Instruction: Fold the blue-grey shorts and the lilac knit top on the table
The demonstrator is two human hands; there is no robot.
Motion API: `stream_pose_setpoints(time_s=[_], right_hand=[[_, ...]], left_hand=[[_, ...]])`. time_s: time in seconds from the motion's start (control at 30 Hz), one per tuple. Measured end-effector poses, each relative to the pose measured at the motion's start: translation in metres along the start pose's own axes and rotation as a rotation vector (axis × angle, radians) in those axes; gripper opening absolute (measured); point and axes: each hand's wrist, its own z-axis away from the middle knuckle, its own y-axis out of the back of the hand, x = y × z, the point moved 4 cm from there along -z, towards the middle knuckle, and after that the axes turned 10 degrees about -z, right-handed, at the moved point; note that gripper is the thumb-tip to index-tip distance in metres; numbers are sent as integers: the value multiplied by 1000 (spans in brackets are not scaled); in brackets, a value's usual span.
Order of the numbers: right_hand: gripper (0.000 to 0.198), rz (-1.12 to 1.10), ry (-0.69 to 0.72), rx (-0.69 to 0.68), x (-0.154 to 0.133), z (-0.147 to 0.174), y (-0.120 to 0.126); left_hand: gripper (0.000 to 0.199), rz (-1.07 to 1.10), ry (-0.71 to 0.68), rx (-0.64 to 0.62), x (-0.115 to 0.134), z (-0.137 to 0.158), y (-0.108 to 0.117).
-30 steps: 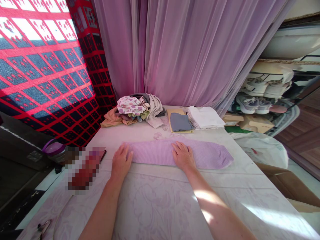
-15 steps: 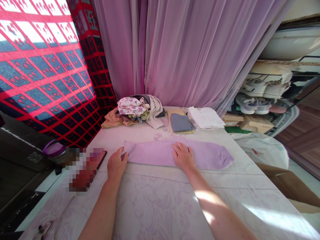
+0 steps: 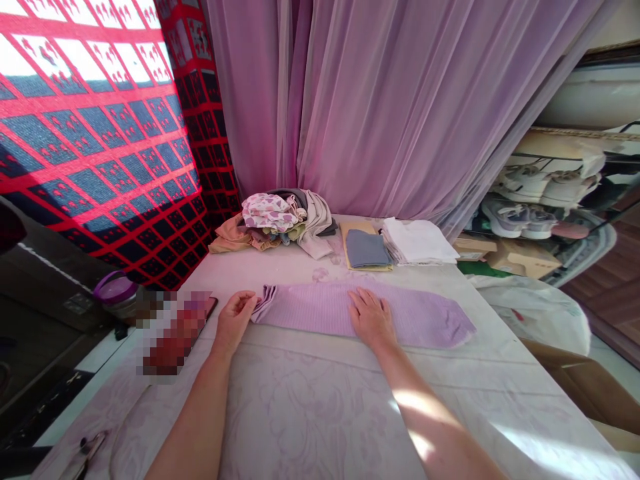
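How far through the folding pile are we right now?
Done: grey cloth and white stack lie folded at the back. In hand: the lilac garment, left hand pinching its end, right hand pressing its middle flat. Left: the unfolded heap.

Definitely a home, some lived-in bedroom or laundry corner. Sheer purple curtains (image 3: 380, 100) across the back, red patterned blanket (image 3: 95, 127) over the window, heap of unfolded clothes (image 3: 280, 223) and neat folded stacks (image 3: 395, 243) on the cloth-covered tabletop (image 3: 320, 400), sneakers on a shoe rack (image 3: 545, 193) off right.
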Motion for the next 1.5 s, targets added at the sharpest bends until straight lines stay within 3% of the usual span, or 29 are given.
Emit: stream_pose_setpoints(time_s=[0.1,0.2,0.4,0.53,0.7,0.9,1.07,1.17,1.27,1.4,1.5], right_hand=[[46,-2,4,-1,0,0,0],[46,-6,9,4,-1,0,0],[45,-5,1,0,0,-1,-2],[44,4,9,9,0,-1,-2],[44,3,11,9,0,0,-1],[45,16,3,14,1,1,-2],[44,21,-2,-19,-5,0,8],[40,-24,30,-44,-29,-5,21],[33,-152,104,-123,-74,-10,28],[34,-321,51,-264,-128,-19,16],[37,-358,12,-333,-150,-28,3]], left_hand=[[44,-103,-10,-45,-2,0,-2],[45,-378,-27,-60,3,1,-2],[38,-750,49,42,13,4,6],[28,-855,3,49,11,1,15],[32,-982,40,126,10,-3,31],[28,-1150,119,13,18,4,21],[30,-1159,120,21,19,4,19],[30,-1160,133,22,16,2,21],[31,-1157,141,17,16,1,21],[31,-1128,140,33,18,3,22],[31,-1096,145,37,18,4,24]])
